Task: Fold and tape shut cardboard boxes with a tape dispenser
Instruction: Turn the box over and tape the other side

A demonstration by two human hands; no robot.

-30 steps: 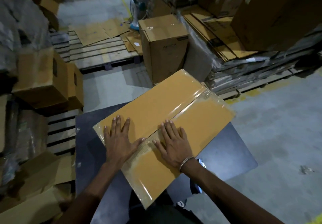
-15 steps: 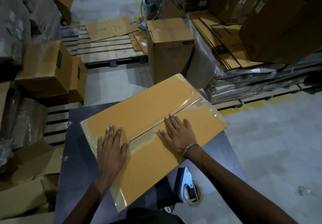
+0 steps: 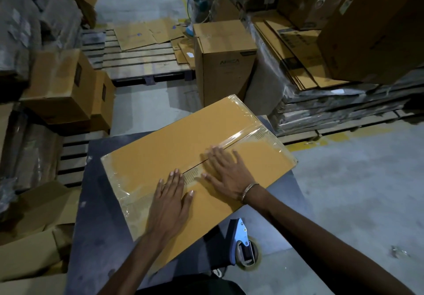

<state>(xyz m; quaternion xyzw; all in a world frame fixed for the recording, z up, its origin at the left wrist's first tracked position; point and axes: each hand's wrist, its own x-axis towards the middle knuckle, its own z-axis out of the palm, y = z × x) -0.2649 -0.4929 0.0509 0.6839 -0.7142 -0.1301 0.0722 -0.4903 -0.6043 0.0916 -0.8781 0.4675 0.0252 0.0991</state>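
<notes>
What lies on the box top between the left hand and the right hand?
In the head view, between the left hand and right hand lies the taped centre seam of the cardboard box.

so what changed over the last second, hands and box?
The right hand slid along the taped seam toward the far end of the box; the left hand moved onto the seam's near end. Both stay flat, pressing, gripping nothing. The box still lies on the table; the tape dispenser lies untouched.

Bare table [image 3: 103, 203] lies left of the box [image 3: 183, 138]; the tape dispenser [image 3: 243, 242] crowds its near-right edge.
</notes>
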